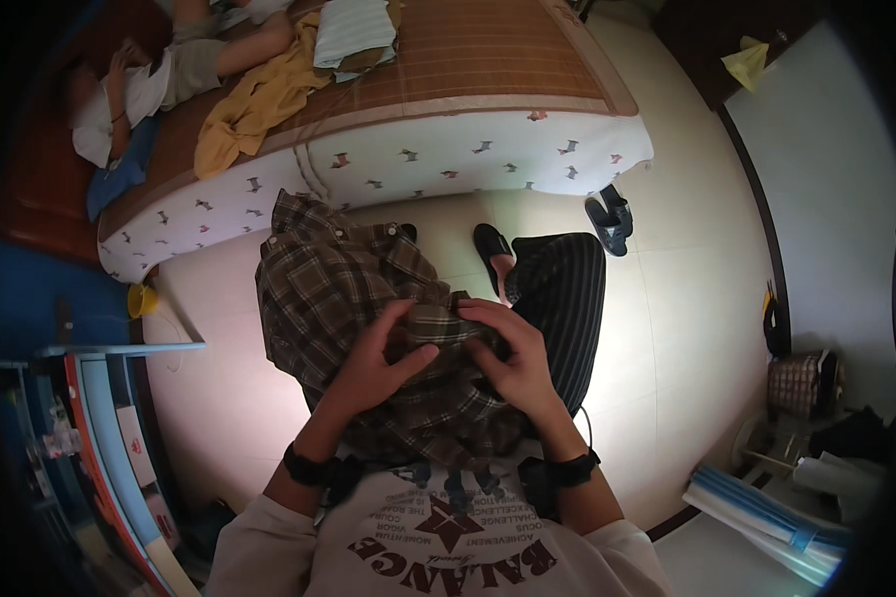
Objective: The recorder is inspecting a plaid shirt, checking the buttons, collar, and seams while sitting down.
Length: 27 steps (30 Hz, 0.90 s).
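A brown plaid button-up shirt (pixel 331 298) lies bunched across my lap, its collar end spread toward the bed. My left hand (pixel 376 366) grips a fold of it, thumb and fingers curved around the cloth. Close by on the right, my right hand (pixel 516 360) pinches another part of the same shirt. Between the two hands a section of the fabric is raised and gathered. Some fingertips are hidden in the folds. Dark striped trousers (pixel 567 308) show at my right knee, beside the shirt.
Ahead stands a bed (pixel 488 60) with a brown mat; a person (pixel 149 95) lies at its left end. A yellow garment (pixel 254 109) and folded clothes (pixel 355 35) rest on it. Black slippers (pixel 607 224) sit on the floor. A blue shelf (pixel 98 398) is at left, a checked bag (pixel 801 383) at right.
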Available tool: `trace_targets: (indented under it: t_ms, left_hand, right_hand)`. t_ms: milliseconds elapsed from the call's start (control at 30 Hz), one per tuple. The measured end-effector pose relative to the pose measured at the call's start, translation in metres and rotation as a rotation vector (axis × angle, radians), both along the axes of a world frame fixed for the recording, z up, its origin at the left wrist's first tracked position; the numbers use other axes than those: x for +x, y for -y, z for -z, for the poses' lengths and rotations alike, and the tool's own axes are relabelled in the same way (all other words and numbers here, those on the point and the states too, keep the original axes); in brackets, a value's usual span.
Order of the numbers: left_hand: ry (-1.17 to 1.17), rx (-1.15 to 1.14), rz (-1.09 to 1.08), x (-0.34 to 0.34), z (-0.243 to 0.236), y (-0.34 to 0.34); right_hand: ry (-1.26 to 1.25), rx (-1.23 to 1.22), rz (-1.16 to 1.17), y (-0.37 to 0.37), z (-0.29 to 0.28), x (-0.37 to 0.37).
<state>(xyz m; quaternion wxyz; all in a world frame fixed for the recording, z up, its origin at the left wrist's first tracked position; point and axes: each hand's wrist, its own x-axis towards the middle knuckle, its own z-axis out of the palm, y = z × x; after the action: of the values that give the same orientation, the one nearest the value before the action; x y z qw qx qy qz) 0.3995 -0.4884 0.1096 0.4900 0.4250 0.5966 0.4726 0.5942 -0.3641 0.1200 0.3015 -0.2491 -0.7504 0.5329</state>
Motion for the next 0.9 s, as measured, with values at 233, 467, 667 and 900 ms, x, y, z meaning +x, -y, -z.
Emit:
trace_targets:
  t_ms: [233,467,667,900]
  left_hand:
    - [-0.110,0.141,-0.144,0.005,-0.010,-0.006]
    - [-0.357,0.132,-0.173,0.004,-0.001,-0.010]
    - [-0.359,0.193,-0.143,0.006,0.002,-0.008]
    - [-0.456,0.255,-0.203,0.015,0.001,-0.008]
  right_hand:
    - [0.100,0.129,0.189,0.007,-0.003,-0.006]
    - [0.066,0.281,0.300,0.025,0.003,-0.021]
    - [0.120,0.419,0.248,0.028,0.008,-0.023]
    - [0.147,0.622,0.194,0.028,0.004,-0.025]
